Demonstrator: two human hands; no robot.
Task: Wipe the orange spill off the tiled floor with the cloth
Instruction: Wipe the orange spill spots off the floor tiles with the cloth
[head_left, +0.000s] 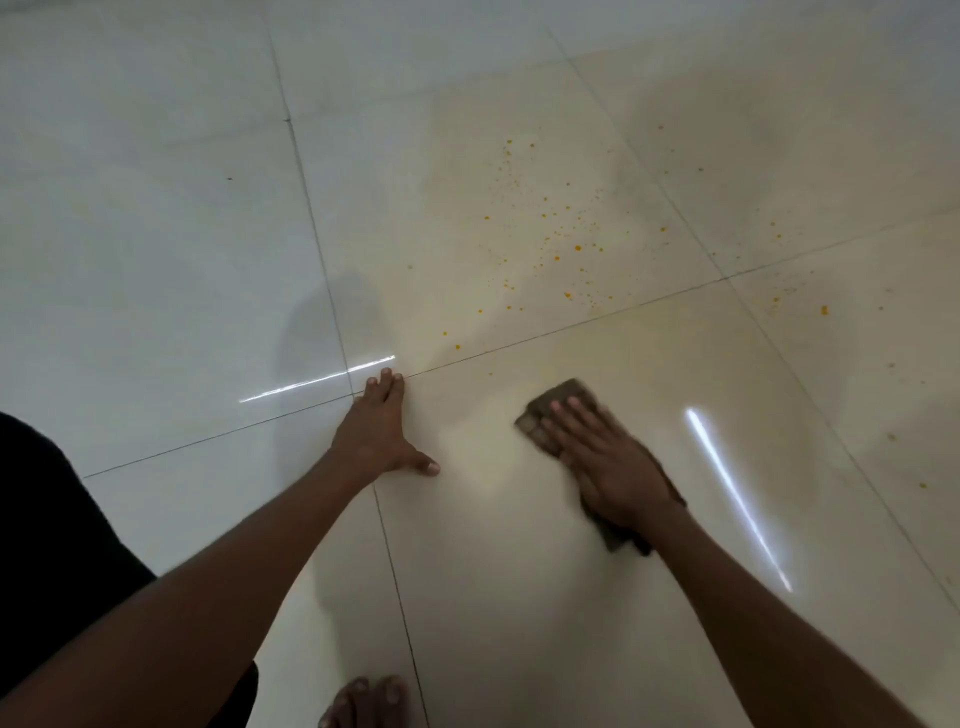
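Orange drops lie scattered over the pale tiled floor, mostly on the tile beyond my hands, with more specks at the far right. My right hand presses flat, fingers straight, on a brown cloth that lies on the tile nearer me, below the main spatter. The cloth sticks out past my fingertips and behind my wrist. My left hand rests flat on the floor at a crossing of grout lines, fingers straight, thumb spread.
A bare foot shows at the bottom edge beside a grout line. Dark clothing fills the lower left. Bright light streaks reflect off the glossy tiles.
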